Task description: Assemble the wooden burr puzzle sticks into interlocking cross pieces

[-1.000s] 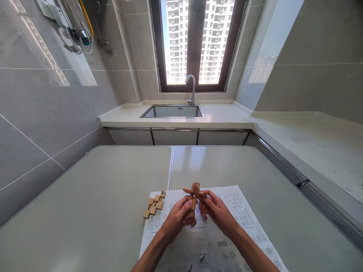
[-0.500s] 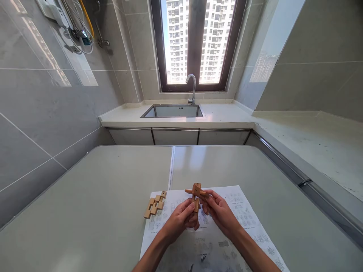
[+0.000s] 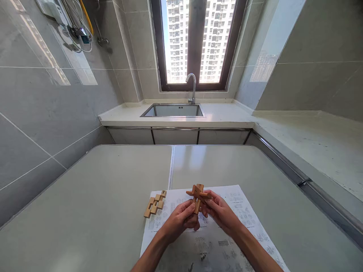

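Note:
Between my two hands is a cross-shaped group of interlocking wooden puzzle pieces point(image 3: 197, 192), raised above a printed sheet point(image 3: 227, 226). The fingers of my left hand point(image 3: 183, 219) are closed on the lower, upright part. My right hand point(image 3: 218, 207) pinches the right end of the crosswise piece. Fingertips cover some of the joints, so how the pieces fit there is hidden. Left of my hands, more notched wooden puzzle pieces point(image 3: 154, 206) lie side by side, partly over the sheet's left edge; a dark mark shows on the farthest one.
The sheet with small printed drawings lies on a pale table point(image 3: 99, 196) with a seam point(image 3: 171, 166) down its far half. Beyond it are a counter point(image 3: 227, 113), a sink point(image 3: 177, 110) and a faucet point(image 3: 193, 88). Tiled walls point(image 3: 42, 105) rise at both sides.
The upright pieces in my hands now lean a little to the right at the top, and the crosswise piece has turned slightly. Both hands stay almost where they were.

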Motion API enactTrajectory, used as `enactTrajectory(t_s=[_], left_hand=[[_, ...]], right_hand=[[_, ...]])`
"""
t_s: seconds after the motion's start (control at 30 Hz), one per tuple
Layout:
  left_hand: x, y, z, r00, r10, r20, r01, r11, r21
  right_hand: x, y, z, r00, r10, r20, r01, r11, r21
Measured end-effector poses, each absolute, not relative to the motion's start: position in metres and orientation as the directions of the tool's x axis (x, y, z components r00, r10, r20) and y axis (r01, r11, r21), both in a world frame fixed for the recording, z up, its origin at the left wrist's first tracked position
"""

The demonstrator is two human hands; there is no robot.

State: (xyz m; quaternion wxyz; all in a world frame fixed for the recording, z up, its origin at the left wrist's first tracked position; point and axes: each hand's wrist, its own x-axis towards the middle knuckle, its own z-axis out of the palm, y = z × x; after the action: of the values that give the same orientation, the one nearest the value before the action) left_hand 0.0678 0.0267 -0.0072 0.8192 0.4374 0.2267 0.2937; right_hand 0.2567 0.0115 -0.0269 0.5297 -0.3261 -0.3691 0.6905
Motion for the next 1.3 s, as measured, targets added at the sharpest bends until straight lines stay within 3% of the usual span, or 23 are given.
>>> enactTrajectory(t_s=[0.13,0.23,0.57,0.83,1.1,1.3], left_hand=[[0.067,0.026,-0.008,0.771,0.626,-0.116,-0.251,0.467,0.848],[0.067,0.027,-0.011,0.781,0.613,-0.125,-0.238,0.476,0.847],[0.068,0.031,-0.019,0.700,0.700,-0.143,-0.294,0.465,0.835],[0.071,0.034,-0.023,0.608,0.774,-0.179,-0.333,0.453,0.827],[0.068,0.035,-0.017,0.615,0.775,-0.148,-0.376,0.452,0.809],[0.068,0.034,-0.015,0.615,0.777,-0.135,-0.376,0.439,0.816]], right_hand=[[0.257,0.011,-0.028,-0.202,0.978,-0.059,-0.327,-0.124,-0.937],[0.255,0.012,-0.031,-0.199,0.979,-0.038,-0.299,-0.098,-0.949],[0.257,0.013,-0.028,-0.258,0.966,-0.009,-0.340,-0.099,-0.935],[0.258,0.012,-0.030,-0.359,0.930,-0.079,-0.479,-0.257,-0.839],[0.273,0.024,-0.041,-0.008,0.983,-0.182,-0.711,-0.133,-0.691],[0.289,0.035,-0.055,0.242,0.956,-0.167,-0.689,0.048,-0.724]])
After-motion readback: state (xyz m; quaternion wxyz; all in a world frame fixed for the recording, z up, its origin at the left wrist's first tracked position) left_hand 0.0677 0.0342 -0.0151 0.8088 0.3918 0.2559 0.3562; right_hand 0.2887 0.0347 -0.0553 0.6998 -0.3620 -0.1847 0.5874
